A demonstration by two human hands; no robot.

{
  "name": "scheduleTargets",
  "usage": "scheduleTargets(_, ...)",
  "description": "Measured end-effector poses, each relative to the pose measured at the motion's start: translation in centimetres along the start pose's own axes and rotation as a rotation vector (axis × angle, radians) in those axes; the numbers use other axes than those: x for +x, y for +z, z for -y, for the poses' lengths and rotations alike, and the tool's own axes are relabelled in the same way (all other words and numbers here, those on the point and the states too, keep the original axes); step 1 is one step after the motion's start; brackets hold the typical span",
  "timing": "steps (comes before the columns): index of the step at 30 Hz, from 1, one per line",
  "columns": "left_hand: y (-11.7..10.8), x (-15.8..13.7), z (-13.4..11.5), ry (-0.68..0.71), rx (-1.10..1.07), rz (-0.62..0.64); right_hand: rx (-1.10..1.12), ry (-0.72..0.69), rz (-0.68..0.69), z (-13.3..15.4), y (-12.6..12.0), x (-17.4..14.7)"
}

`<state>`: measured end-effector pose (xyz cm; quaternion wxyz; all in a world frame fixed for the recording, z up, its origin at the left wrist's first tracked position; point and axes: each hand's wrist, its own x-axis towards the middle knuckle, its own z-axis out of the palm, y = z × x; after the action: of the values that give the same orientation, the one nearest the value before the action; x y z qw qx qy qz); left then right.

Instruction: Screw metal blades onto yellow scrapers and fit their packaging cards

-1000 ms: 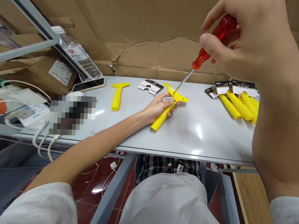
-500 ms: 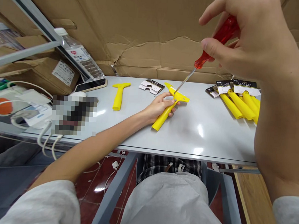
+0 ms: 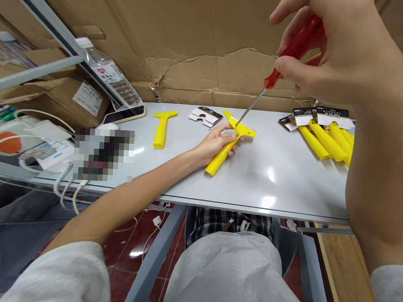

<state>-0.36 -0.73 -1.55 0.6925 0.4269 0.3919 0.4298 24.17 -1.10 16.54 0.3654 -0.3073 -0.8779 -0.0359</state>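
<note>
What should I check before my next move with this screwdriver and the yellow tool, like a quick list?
1. Left hand gripping the yellow tool: ok.
2. Right hand holding the red screwdriver by its handle: ok.
3. Screwdriver tip at the tool's wide head: ok.
4. Tip properly seated: cannot tell, too small to see.
5. Tool resting on the table: cannot tell, it may be slightly lifted.
6. Second yellow tool apart from both hands: ok, lying to the left.

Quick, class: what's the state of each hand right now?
Left hand: closed, holding a yellow T-shaped plastic tool.
Right hand: closed, holding a translucent red-handled metal screwdriver.
</note>
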Motion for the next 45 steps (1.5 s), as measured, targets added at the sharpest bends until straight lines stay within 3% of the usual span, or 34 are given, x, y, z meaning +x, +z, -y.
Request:
scheduleTargets(6, 0.13, -0.14, -0.15, -0.001, 0.016, -0.008, -0.145, 0.081, -0.03, -0.13, 0.0, 0.21)
scheduleTargets(13, 0.17, -0.17, -0.18, 0.002, 0.017, -0.012, -0.052, -0.022, 0.027, -0.16, -0.03, -0.19)
scheduleTargets(23, 0.02, -0.04, -0.06, 0.007, 0.005, -0.002, -0.088, 0.019, -0.006, 0.24, 0.07, -0.26)
scheduleTargets(31, 0.1, -0.16, -0.04, 0.016, 0.024, 0.003, 0.005, -0.007, 0.035, 0.1, -0.29, -0.4)
scheduleTargets(36, 0.11, -0.18, -0.12, 0.009, 0.018, -0.008, -0.1, 0.041, 0.018, -0.08, -0.18, -0.33)
scheduleTargets(45, 0.15, -0.13, -0.08, 0.012, 0.016, -0.015, -0.017, -0.023, 0.043, 0.06, -0.04, -0.34)
